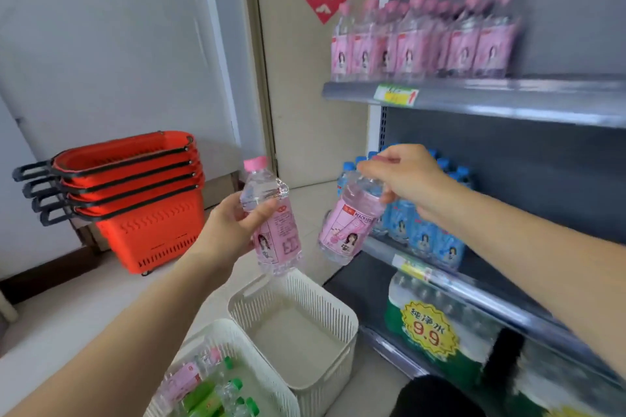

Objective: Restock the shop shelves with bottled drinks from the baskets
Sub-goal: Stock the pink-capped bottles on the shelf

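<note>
Separately, left hand grips pink bottle; right hand grips second bottle, cap hidden

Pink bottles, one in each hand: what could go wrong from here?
1. The right hand holds its pink bottle only near the cap, and the bottle hangs tilted. It might slip and drop onto the floor or into the empty white basket.
2. The pink row stands close-packed near the front edge of the upper shelf. Pushing another bottle in could knock one off.
</note>
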Tool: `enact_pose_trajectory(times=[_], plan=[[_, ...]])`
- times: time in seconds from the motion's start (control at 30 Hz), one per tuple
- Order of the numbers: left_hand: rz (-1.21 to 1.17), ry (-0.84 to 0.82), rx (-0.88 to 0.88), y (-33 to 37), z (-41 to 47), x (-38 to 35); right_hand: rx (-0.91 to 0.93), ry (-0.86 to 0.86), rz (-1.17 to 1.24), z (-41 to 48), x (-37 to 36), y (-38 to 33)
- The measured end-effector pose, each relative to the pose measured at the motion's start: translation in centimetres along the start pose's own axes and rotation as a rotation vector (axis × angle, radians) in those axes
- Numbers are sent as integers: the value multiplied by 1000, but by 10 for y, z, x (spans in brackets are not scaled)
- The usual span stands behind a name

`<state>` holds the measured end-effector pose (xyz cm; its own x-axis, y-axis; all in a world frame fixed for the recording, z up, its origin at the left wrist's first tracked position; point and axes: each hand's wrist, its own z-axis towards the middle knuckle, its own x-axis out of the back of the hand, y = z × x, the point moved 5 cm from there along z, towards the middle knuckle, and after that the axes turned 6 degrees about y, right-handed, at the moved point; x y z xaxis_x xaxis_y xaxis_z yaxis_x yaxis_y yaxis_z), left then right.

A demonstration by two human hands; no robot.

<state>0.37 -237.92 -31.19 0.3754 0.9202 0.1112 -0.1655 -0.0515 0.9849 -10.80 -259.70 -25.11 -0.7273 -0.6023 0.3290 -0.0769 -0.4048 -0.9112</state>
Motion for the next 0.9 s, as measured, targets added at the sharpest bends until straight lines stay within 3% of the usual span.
enact_pose_trajectory(times=[0.27, 0.53, 0.9], plan=[[-92, -62, -156, 101, 33, -78, 160, 208, -91, 39, 119, -96], [-110, -145, -286, 210, 95, -139, 267, 489, -156, 108, 189, -163], [-34, -138, -393, 255, 189, -207, 206, 590, -437, 199, 203, -140]])
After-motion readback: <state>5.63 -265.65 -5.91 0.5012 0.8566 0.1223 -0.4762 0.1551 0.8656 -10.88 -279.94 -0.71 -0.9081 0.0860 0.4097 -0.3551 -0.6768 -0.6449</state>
